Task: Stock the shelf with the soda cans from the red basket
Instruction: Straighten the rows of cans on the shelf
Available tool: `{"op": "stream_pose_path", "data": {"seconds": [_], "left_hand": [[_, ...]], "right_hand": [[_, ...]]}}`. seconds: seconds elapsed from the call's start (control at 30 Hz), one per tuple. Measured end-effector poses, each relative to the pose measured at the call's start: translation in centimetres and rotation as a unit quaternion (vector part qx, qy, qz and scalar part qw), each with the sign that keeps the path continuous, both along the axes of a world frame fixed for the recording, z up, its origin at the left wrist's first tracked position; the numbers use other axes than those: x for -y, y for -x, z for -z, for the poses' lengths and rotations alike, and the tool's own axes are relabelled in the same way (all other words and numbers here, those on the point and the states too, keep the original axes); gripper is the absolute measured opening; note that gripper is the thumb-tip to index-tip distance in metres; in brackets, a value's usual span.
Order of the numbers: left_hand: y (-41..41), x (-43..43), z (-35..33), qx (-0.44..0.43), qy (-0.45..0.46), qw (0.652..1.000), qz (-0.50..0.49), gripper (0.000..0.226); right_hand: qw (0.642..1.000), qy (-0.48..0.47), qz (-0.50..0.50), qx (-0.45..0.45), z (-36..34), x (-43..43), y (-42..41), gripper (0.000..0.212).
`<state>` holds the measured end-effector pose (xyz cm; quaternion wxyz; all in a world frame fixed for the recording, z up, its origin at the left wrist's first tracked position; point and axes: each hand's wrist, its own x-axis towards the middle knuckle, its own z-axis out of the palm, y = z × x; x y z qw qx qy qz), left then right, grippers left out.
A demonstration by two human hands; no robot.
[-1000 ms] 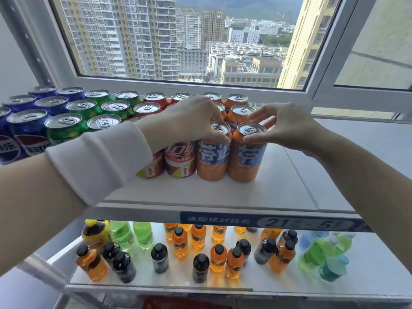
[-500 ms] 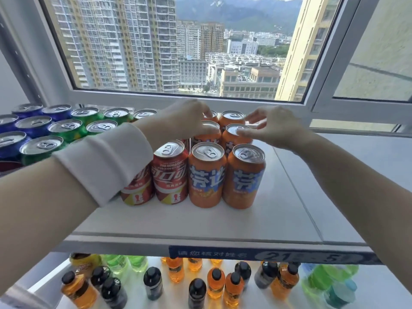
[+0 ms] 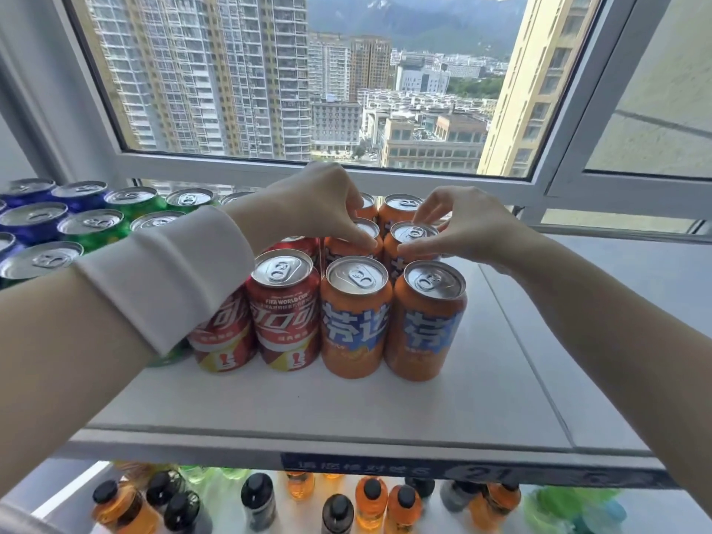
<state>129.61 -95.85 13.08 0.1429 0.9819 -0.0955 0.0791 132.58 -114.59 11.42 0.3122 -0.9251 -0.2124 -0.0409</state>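
Reaching past the front row, both hands now work the second row of orange cans, where a second ago they sat on the two front cans. The left hand (image 3: 319,204) pinches the rim of the left second-row can (image 3: 360,240) with thumb and fingers curled over its top; the right hand (image 3: 468,225) does the same on the right second-row can (image 3: 412,240), fingertips spread around the lid. Neither can looks lifted, so I judge this as nudging them square, not carrying.

The two front cans (image 3: 393,317) stand free and upright, touching each other, with the red cans (image 3: 283,310) tight on their left. That suggests the front pair is placed and the orange column is being tidied backward.

Green cans (image 3: 96,229) and blue cans (image 3: 31,221) fill the shelf (image 3: 481,398) to the left. The red basket is out of view, so what remains to stock cannot be told.

Open room lies to the right of the orange cans and in front of them, up to the shelf's front edge. Behind, the window frame (image 3: 385,177) closes the back, just beyond the rear cans.
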Motion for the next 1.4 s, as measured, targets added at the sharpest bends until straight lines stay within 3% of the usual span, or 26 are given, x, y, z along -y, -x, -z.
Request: {"op": "stream_pose_path", "data": {"seconds": [0.33,0.47,0.73,0.83,1.0,1.1,1.23,1.4], "left_hand": [[0.4,-0.2,0.3,-0.011,-0.006,1.000,0.005,0.054],[0.3,-0.4,0.3,-0.018,-0.023,1.000,0.013,0.040],[0.5,-0.3,0.2,-0.048,-0.012,0.999,0.001,0.057],[0.5,-0.5,-0.4,-0.067,0.006,0.998,0.005,0.053],[-2.0,-1.5,-1.3,-0.032,0.009,0.999,0.001,0.046],[-4.1,-1.6,-1.2,-0.061,-0.031,0.998,-0.012,0.056],[-5.6,-1.1,-0.7,-0.101,-0.058,0.993,-0.007,0.061],[-6.0,-1.7,-0.6,-0.093,-0.005,0.996,-0.005,0.049]], "right_hand": [[0.995,-0.041,-0.011,-0.088,-0.4,0.0,0.2,0.049],[0.995,-0.034,-0.019,-0.091,-0.5,0.1,0.3,0.050],[0.991,-0.043,-0.018,-0.124,-0.4,0.2,0.1,0.050],[0.988,-0.034,-0.023,-0.146,-0.5,0.5,-0.4,0.049],[0.993,-0.082,0.022,-0.083,-0.6,0.3,-3.0,0.039],[0.998,-0.045,0.029,-0.040,-0.4,-0.7,-5.0,0.052],[0.998,-0.022,0.002,-0.063,0.1,-2.1,-6.4,0.064],[0.997,-0.040,0.003,-0.070,0.1,-2.3,-6.6,0.064]]}}
